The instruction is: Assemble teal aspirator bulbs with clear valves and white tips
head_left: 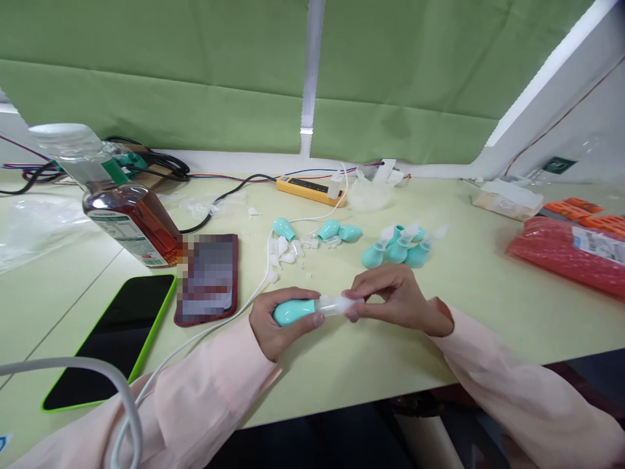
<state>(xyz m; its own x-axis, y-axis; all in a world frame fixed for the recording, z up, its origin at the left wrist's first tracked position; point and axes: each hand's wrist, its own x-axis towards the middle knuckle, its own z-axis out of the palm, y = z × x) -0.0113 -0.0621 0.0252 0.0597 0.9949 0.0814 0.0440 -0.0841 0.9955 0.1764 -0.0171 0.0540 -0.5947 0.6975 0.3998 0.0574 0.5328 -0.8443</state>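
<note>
My left hand [273, 319] is wrapped round a teal rubber squeeze bulb [295, 312], held lying sideways above the table. From the bulb's mouth a clear plastic tube [329, 306] points right. My right hand [385, 299] pinches the whitish soft tip [352, 303] at the tube's far end; the fingers partly cover it. Beyond the hands lie loose teal bulbs [284, 228] among small clear tubes [297, 248] and white tips [288, 258]. Several bulbs fitted with whitish tips stand grouped [398, 249] behind my right hand.
At left are a bottle of amber liquid [131, 221], a red-cased phone [208, 280] and a green-cased phone [112, 339]. A white cable [249, 303] crosses the table and my left sleeve. A yellow power strip [310, 191] lies behind; a red package [566, 254] lies at right.
</note>
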